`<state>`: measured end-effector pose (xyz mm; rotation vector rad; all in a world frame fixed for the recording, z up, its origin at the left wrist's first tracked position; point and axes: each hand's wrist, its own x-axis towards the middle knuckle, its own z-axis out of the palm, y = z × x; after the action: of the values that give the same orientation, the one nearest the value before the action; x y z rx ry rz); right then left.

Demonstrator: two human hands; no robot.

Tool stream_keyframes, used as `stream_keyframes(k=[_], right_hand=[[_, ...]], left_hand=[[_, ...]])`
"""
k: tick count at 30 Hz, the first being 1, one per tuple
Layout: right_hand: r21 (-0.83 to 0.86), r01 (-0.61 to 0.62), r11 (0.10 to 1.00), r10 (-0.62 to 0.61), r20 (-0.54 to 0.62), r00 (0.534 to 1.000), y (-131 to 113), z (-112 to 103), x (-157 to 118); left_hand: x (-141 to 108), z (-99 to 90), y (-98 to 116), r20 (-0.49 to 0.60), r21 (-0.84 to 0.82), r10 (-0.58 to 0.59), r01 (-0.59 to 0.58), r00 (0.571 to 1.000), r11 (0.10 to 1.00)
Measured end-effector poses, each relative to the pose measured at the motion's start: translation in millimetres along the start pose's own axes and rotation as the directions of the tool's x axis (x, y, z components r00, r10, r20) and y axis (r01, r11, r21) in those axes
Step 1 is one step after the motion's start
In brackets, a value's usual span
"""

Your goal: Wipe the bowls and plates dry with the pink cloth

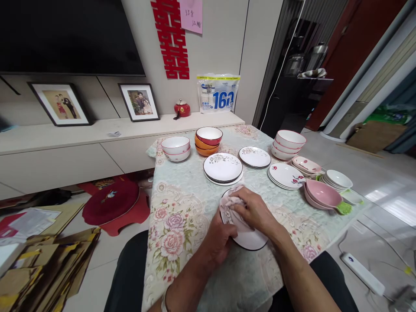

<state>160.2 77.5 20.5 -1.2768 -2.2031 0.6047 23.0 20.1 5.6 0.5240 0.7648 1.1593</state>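
Observation:
A white dark-rimmed plate (248,238) is tilted over the near part of the table. My left hand (220,236) grips its left edge, with the thumb lying on the face. Against the upper part of the plate my right hand (255,210) presses a pale pink cloth (234,196), its fingers closed on the fabric. The cloth covers part of the plate's printed pattern. Just beyond lies a stack of flowered plates (223,167), and to its right another flowered plate stack (255,156).
White bowls (176,148) and red and orange bowls (208,141) stand at the back of the flowered tablecloth (182,208). On the right are stacked white bowls (287,144), red-flowered plates (286,175) and pink dishes (323,193). A red stool (112,201) stands left of the table.

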Motion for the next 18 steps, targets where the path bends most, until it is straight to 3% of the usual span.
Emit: stream_keyframes(k=[4,7,9,12,15,18], right_hand=[[-0.298,-0.281,0.912,0.272,-0.073,0.960,12,-9,-3],[-0.442,-0.344,0.829,0.386,0.007,0.922,13,-17,-8],[-0.395,-0.292,0.871,0.354,0.093,0.931,8,-19,-11],[-0.144,-0.122,0.982,0.146,0.168,0.975,-2,-12,-10],[0.030,0.021,0.999,-0.024,0.108,0.994,-7,-1,-4],[-0.042,-0.052,0.998,0.052,-0.005,0.999,-3,1,0]], left_hand=[[-1,-2.8,1,-0.036,-0.025,-0.037,0.036,0.999,0.999],[-2,-1.0,1,-0.107,-0.082,0.022,-0.031,0.994,0.996],[-2,0.9,-1,-0.113,-0.100,0.070,-0.081,0.991,0.992],[-1,2.0,-3,-0.102,-0.045,0.113,-0.118,0.988,0.992],[0,0.2,-4,-0.070,0.040,0.113,-0.110,0.991,0.993],[1,-2.0,-3,-0.059,0.065,0.066,-0.063,0.996,0.996]])
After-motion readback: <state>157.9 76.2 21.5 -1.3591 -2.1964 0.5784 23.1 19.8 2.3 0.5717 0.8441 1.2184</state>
